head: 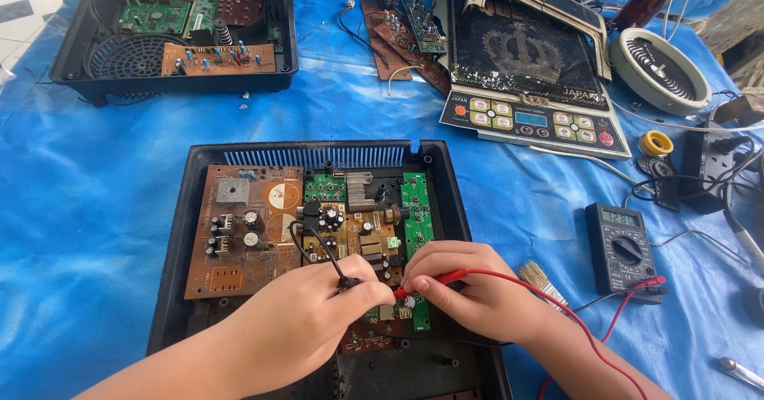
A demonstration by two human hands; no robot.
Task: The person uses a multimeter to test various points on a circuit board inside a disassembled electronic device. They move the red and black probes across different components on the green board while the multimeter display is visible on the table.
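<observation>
An opened black appliance housing (177, 233) lies before me with brown circuit boards (239, 241) and a narrow green board (415, 209) inside. My left hand (306, 320) pinches a black test probe (348, 282) whose black lead loops up over the boards. My right hand (469, 284) grips a red test probe (434, 279), tip pointing left toward the lower end of the green board. Both tips meet close together near the housing's front. The red lead (589, 332) trails right toward a dark multimeter (622, 245).
A paintbrush (541, 280) lies beside the multimeter. A second open housing with boards (175, 26) sits far left. Far right hold a glass cooker top panel (529, 66), loose boards (402, 34), a round coil (659, 67), a yellow tape roll (656, 142), tangled cables. Blue tarp (79, 209) covers everything.
</observation>
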